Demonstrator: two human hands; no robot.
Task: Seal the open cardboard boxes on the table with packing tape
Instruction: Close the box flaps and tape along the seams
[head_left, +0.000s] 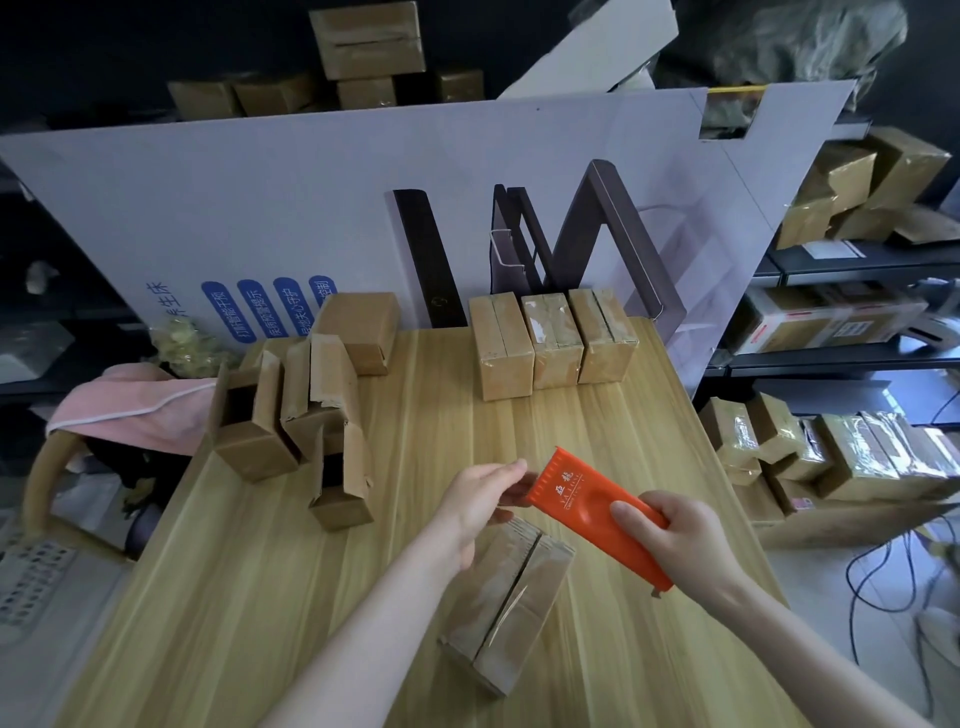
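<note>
My right hand (678, 540) grips an orange tape dispenser (597, 512) held above the table. My left hand (480, 501) pinches at the dispenser's front end, where the tape itself is too thin to make out. Below both hands lies a cardboard box (506, 605) with its flaps closed and a dark seam down the middle. Several open boxes (291, 415) with raised flaps stand at the left of the wooden table (405, 426). Three taped boxes (553, 340) stand in a row at the far edge.
A large white printed cardboard sheet (311, 218) stands upright behind the table. A pink cloth (130, 402) hangs on a chair at the left. Shelves and floor at the right hold many taped boxes (852, 457). Cables (883, 582) run on the floor.
</note>
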